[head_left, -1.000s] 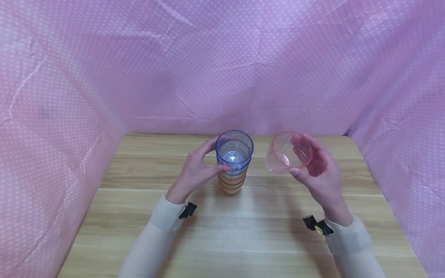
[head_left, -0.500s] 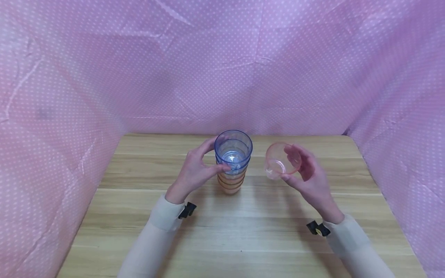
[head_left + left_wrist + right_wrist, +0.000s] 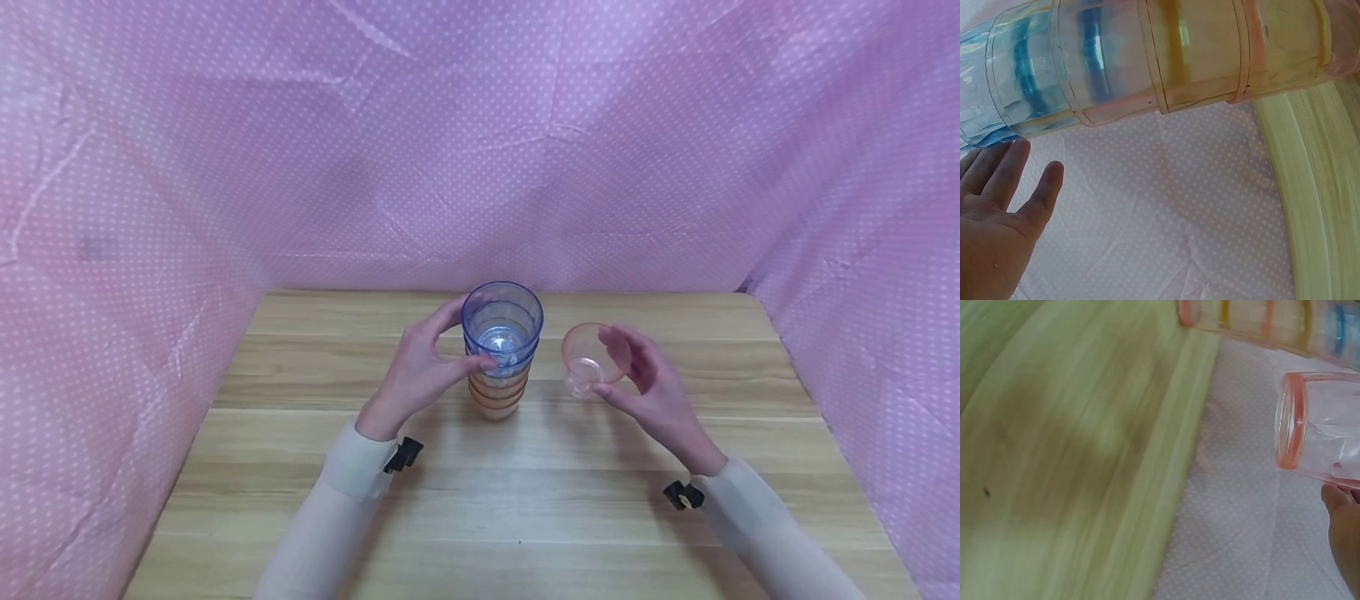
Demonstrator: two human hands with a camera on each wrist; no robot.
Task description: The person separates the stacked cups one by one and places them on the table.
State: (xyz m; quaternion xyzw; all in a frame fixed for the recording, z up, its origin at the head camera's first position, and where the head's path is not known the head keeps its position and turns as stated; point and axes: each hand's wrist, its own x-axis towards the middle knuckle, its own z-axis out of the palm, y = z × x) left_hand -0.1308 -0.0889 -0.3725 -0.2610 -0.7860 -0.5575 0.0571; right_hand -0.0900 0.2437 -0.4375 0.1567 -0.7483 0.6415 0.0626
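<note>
An upright stack of nested clear plastic cups (image 3: pixel 502 387) has blue cups on top and yellow and orange-red ones below. My left hand (image 3: pixel 420 371) grips it near the blue rim from the left, thumb across the near side. The left wrist view shows the bands of the stack (image 3: pixel 1204 50) sideways, the hand (image 3: pixel 997 212) at its blue end. To the right of the stack, my right hand (image 3: pixel 656 396) holds a single clear pink cup (image 3: pixel 585 350) by its right side, mouth up and slightly tilted. In the right wrist view, this cup (image 3: pixel 1329 425) shows its red base ring.
Both hands work over a light wood-grain table (image 3: pixel 510 508). A pink polka-dot cloth (image 3: pixel 480 150) hangs behind it and along both sides. Each wrist wears a pale band with a small black device, as on the left wrist (image 3: pixel 403 454).
The right hand has brought the pink cup lower and to the left, closer to the stack, and turned it more upright. The left hand and the stack have stayed put.
</note>
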